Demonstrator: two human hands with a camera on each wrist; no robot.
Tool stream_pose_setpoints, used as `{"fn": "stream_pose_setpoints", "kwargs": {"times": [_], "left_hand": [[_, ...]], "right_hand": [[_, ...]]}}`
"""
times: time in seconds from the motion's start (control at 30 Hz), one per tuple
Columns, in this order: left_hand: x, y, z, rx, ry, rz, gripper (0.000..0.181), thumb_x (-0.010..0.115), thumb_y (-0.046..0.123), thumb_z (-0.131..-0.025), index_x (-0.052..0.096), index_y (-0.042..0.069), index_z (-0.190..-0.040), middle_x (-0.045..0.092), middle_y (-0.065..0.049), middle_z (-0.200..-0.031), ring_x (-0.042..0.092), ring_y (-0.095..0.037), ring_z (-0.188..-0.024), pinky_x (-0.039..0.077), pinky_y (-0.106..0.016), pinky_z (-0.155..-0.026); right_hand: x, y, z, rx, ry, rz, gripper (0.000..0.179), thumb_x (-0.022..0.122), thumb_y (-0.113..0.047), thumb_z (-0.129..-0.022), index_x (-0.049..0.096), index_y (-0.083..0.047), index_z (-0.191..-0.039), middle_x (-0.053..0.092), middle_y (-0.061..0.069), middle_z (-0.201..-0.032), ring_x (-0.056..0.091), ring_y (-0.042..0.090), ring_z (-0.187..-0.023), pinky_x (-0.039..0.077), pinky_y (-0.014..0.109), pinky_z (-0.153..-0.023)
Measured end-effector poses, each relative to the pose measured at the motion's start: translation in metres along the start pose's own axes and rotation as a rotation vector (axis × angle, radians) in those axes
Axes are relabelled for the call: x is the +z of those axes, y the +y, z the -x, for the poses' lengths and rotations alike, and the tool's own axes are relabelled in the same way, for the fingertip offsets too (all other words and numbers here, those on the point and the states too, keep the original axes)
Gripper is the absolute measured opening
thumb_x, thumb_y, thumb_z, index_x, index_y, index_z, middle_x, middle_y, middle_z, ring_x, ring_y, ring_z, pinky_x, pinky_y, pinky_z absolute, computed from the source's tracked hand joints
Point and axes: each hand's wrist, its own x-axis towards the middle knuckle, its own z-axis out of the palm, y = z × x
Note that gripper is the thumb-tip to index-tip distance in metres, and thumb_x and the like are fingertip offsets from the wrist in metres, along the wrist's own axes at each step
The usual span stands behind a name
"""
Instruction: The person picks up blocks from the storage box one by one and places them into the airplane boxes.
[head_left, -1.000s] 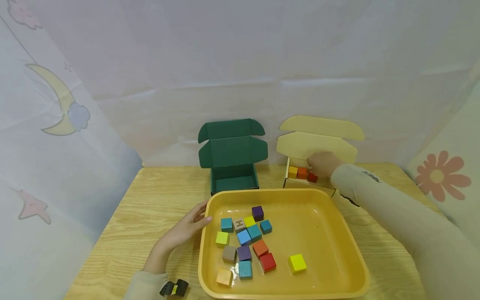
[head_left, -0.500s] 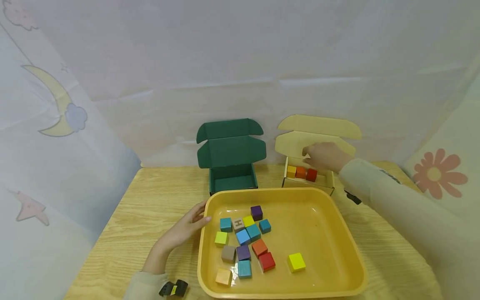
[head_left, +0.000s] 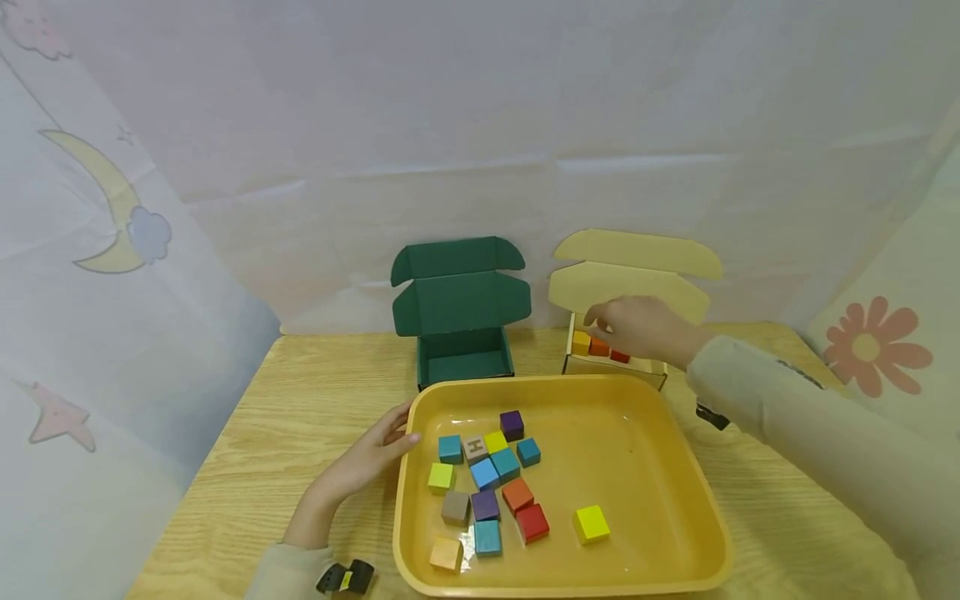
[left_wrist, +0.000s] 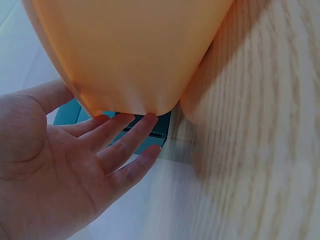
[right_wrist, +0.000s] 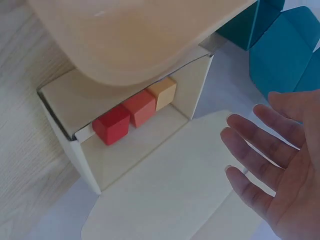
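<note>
As left hand [head_left: 375,452] touches tray [head_left: 637,517], right hand [head_left: 647,327] over box [head_left: 628,279] (cream), fingers [right_wrist: 261,138] parted

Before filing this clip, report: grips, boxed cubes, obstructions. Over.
Left grip touches rim of yellow rectangular plastic tray. Right grip empty near cream cardboard box. Red, orange, amber wooden cubes lined up inside. Right grip partly hides them in head view.

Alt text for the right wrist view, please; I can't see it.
Right hand, empty, near an open cream box holding a red cube, orange cube and yellow cube in a row. Yellow tray at top, green box at upper right.
</note>
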Motion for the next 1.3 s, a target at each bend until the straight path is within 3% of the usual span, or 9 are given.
{"fn": "stream_pose_setpoints", "kwargs": {"times": [0.33, 0.43, 0.93, 1.17, 1.3], "left_hand": [[0.000, -0.001, 0.000, 0.013, -0.003, -0.009, 0.064, 0.051, 0.026, -0.105, 0.020, 0.004, -0.156, 0.027, -0.024, -0.157, 0.037, -0.046, -0.137, 0.036, -0.057, -0.108], [0.000, -0.001, 0.001, 0.011, 0.000, -0.008, 0.063, 0.050, 0.024, -0.106, 0.020, 0.004, -0.156, 0.027, -0.024, -0.157, 0.036, -0.046, -0.137, 0.035, -0.057, -0.108], [0.000, 0.000, 0.000, 0.020, -0.004, -0.009, 0.063, 0.050, 0.024, -0.106, 0.020, 0.003, -0.156, 0.026, -0.025, -0.157, 0.037, -0.046, -0.137, 0.036, -0.056, -0.108], [0.001, -0.001, 0.000, 0.014, 0.009, -0.014, 0.062, 0.051, 0.024, -0.105, 0.022, 0.003, -0.156, 0.029, -0.024, -0.156, 0.038, -0.045, -0.136, 0.036, -0.056, -0.109], [0.001, 0.001, 0.000, 0.008, 0.016, -0.020, 0.061, 0.051, 0.024, -0.105, 0.022, 0.003, -0.155, 0.030, -0.024, -0.155, 0.039, -0.045, -0.136, 0.036, -0.055, -0.108]], "right_hand": [[0.009, -0.022, 0.006, -0.099, 0.054, -0.039, 0.017, 0.071, -0.019, -0.092, 0.075, -0.009, -0.105, 0.070, -0.002, -0.079, 0.059, 0.011, -0.061, 0.054, 0.033, -0.057], [0.013, -0.030, 0.006, -0.123, 0.060, -0.044, 0.015, 0.072, -0.019, -0.091, 0.075, -0.010, -0.103, 0.072, -0.002, -0.084, 0.060, 0.011, -0.063, 0.056, 0.032, -0.062], [0.034, -0.073, 0.017, -0.241, -0.032, -0.065, 0.020, 0.074, -0.024, -0.091, 0.075, -0.011, -0.106, 0.074, 0.000, -0.097, 0.068, 0.014, -0.079, 0.057, 0.029, -0.070], [0.041, -0.092, 0.021, -0.321, -0.092, -0.111, 0.021, 0.074, -0.024, -0.091, 0.074, -0.011, -0.107, 0.074, 0.000, -0.096, 0.068, 0.014, -0.081, 0.057, 0.033, -0.075], [0.043, -0.100, 0.022, -0.324, -0.120, -0.133, 0.021, 0.075, -0.022, -0.090, 0.074, -0.010, -0.108, 0.074, 0.000, -0.095, 0.068, 0.014, -0.082, 0.056, 0.032, -0.075]]}}
